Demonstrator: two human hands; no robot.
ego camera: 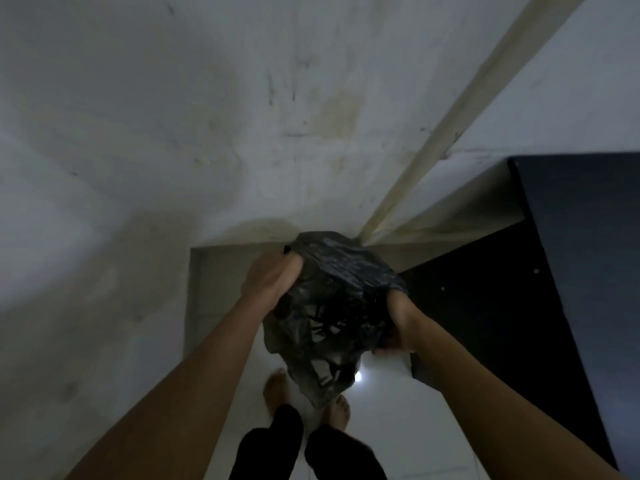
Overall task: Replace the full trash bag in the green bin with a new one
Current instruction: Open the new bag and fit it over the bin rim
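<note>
Apparently both grip it: left hand (273, 277) and right hand (398, 323) clutch the black trash bag (332, 306).

The fingers of the left hand (272, 278) go behind the black bag (332, 306), so only its back is seen. The right hand (398, 323) is partly covered by the bag's folds, and its fingertips cannot be told. Below the hands, the bag hides part of both bare feet (275, 389). To the right of the right hand, a dark panel (571, 271) is cut by the picture's edge. Both forearms run out at the bottom edge. The whole picture is dim and soft.
</note>
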